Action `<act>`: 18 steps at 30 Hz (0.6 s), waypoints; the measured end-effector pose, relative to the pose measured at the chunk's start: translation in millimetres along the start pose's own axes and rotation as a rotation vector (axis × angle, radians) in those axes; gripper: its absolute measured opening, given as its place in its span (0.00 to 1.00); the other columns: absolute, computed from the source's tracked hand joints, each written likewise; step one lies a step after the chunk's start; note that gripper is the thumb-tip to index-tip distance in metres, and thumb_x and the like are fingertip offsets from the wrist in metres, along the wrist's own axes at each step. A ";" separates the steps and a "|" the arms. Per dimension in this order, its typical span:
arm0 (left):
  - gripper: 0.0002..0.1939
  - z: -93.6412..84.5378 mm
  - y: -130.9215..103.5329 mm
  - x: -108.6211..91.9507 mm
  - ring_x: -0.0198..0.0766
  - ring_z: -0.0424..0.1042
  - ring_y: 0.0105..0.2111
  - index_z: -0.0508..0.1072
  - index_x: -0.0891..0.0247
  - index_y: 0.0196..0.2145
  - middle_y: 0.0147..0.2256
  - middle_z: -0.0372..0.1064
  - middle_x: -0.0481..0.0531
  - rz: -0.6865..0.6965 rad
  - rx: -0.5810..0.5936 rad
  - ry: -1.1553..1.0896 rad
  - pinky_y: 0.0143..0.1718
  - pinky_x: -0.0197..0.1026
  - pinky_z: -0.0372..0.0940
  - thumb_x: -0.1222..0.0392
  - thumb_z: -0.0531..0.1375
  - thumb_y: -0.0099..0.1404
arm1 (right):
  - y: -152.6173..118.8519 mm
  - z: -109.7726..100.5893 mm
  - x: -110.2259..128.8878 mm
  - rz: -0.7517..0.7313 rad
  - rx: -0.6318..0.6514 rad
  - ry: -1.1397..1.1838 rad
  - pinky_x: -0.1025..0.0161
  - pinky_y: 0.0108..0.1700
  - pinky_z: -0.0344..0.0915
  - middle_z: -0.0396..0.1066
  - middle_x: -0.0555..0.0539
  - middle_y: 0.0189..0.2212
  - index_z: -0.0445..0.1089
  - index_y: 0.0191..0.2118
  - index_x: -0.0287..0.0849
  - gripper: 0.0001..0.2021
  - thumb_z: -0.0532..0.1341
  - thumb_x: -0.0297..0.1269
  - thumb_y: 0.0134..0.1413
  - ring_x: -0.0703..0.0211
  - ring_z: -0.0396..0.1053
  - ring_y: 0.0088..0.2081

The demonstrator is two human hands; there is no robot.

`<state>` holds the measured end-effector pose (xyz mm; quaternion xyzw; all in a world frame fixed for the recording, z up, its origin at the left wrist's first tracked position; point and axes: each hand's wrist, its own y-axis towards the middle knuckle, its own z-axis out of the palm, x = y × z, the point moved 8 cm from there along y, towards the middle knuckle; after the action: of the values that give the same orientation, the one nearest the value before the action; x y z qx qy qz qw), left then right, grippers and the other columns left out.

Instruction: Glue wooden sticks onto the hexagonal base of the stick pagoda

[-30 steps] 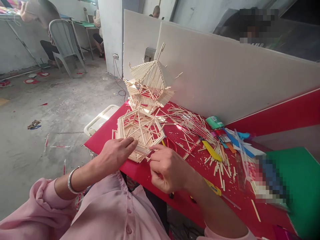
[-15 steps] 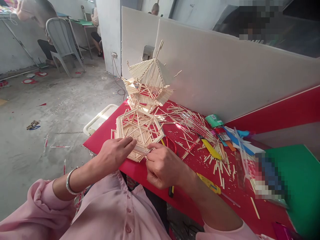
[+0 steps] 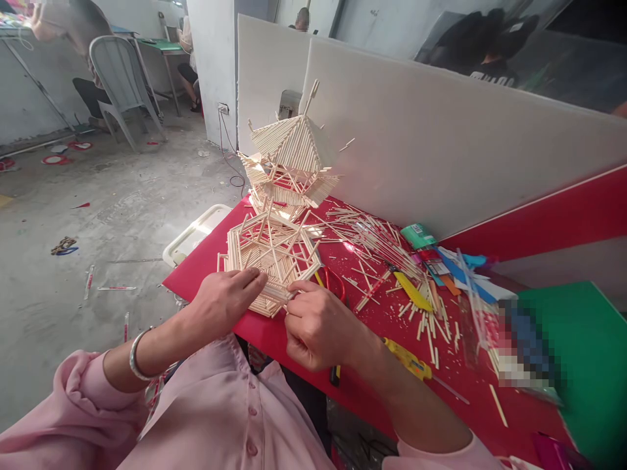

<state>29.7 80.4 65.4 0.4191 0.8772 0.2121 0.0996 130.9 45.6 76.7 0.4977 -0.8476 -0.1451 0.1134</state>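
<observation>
Covering the near area, the red table [image 3: 191,274] is topped by a tiered stick tower [image 3: 294,143], with the hexagonal stick frame [image 3: 274,251] set in front, by the near edge. The frame's near side is touched by the left hand [image 3: 228,297], fingers together and lightly bent; its grip is hidden. The right hand [image 3: 321,326], shifted slightly left, is mostly curled at the near right corner; a pinch can't be confirmed. More of the yellow glue gun [image 3: 406,359] is exposed now.
</observation>
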 end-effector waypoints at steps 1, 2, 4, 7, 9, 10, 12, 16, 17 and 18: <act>0.16 0.3 -0.1 0.2 0.33 0.72 0.26 0.69 0.66 0.44 0.37 0.75 0.54 -0.001 0.001 0.002 0.19 0.35 0.56 0.73 0.46 0.65 | -0.3 0.3 0.0 0.001 -0.002 0.001 0.56 0.50 0.64 0.61 0.52 0.16 0.64 0.17 0.44 0.07 0.55 0.28 0.38 0.63 0.56 0.21; 0.16 0.8 -0.5 0.4 0.33 0.72 0.26 0.69 0.66 0.44 0.37 0.75 0.54 -0.001 0.002 0.006 0.19 0.35 0.56 0.73 0.46 0.64 | -0.5 0.6 -0.1 0.002 -0.004 0.001 0.56 0.50 0.64 0.61 0.52 0.16 0.64 0.17 0.44 0.07 0.55 0.28 0.39 0.63 0.56 0.21; 0.17 1.6 -1.5 0.5 0.33 0.72 0.26 0.69 0.65 0.44 0.37 0.75 0.54 0.002 0.000 0.012 0.19 0.35 0.56 0.73 0.46 0.64 | -1.1 1.2 -0.2 0.005 -0.007 -0.001 0.56 0.50 0.64 0.61 0.52 0.16 0.64 0.17 0.44 0.07 0.55 0.28 0.39 0.63 0.56 0.21; 0.17 2.6 -3.0 0.5 0.34 0.72 0.26 0.69 0.65 0.45 0.38 0.75 0.54 0.010 -0.005 0.015 0.19 0.36 0.56 0.72 0.46 0.63 | -1.6 2.8 -0.3 0.011 0.007 -0.003 0.56 0.50 0.64 0.61 0.51 0.16 0.64 0.17 0.44 0.07 0.55 0.28 0.40 0.62 0.55 0.21; 0.17 2.3 -3.1 0.6 0.34 0.73 0.27 0.69 0.65 0.45 0.38 0.75 0.54 0.012 -0.006 0.016 0.19 0.36 0.56 0.72 0.46 0.64 | -1.9 3.0 -0.3 0.012 0.011 -0.007 0.56 0.50 0.64 0.61 0.51 0.16 0.64 0.17 0.44 0.08 0.55 0.28 0.40 0.62 0.55 0.21; 0.17 1.9 -2.7 0.5 0.34 0.73 0.27 0.69 0.65 0.45 0.38 0.75 0.54 0.012 -0.005 0.019 0.19 0.36 0.56 0.72 0.46 0.64 | -2.0 2.8 -0.1 0.012 0.009 -0.009 0.56 0.51 0.64 0.61 0.51 0.16 0.64 0.17 0.44 0.08 0.55 0.28 0.41 0.62 0.55 0.21; 0.17 0.3 -1.5 -0.3 0.33 0.73 0.27 0.69 0.65 0.45 0.38 0.75 0.54 0.015 -0.009 0.025 0.19 0.36 0.56 0.73 0.45 0.64 | -2.2 1.7 0.6 0.006 -0.002 -0.011 0.56 0.52 0.63 0.61 0.51 0.16 0.64 0.17 0.44 0.08 0.55 0.28 0.41 0.62 0.55 0.21; 0.19 -4.1 0.8 -2.5 0.33 0.73 0.26 0.69 0.66 0.44 0.37 0.76 0.53 0.025 -0.041 0.043 0.19 0.36 0.56 0.76 0.43 0.65 | -2.9 1.9 1.4 0.006 -0.003 -0.017 0.55 0.54 0.63 0.62 0.51 0.16 0.65 0.18 0.44 0.09 0.55 0.29 0.44 0.62 0.56 0.21; 0.19 -4.7 1.0 -3.0 0.33 0.73 0.26 0.69 0.66 0.44 0.37 0.76 0.53 0.028 -0.049 0.045 0.19 0.36 0.56 0.76 0.43 0.65 | -3.1 2.6 1.6 0.006 0.001 -0.019 0.55 0.54 0.63 0.62 0.51 0.16 0.65 0.18 0.44 0.09 0.55 0.29 0.44 0.62 0.56 0.21; 0.19 -4.9 1.0 -3.2 0.33 0.73 0.26 0.69 0.66 0.44 0.38 0.76 0.53 0.029 -0.052 0.046 0.19 0.36 0.56 0.76 0.43 0.65 | -3.3 3.1 1.8 0.005 0.002 -0.022 0.55 0.54 0.63 0.62 0.51 0.16 0.65 0.17 0.44 0.09 0.55 0.30 0.44 0.62 0.57 0.22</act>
<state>30.6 77.1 70.2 0.4242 0.8672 0.2459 0.0873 131.7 43.0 72.7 0.4938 -0.8502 -0.1495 0.1043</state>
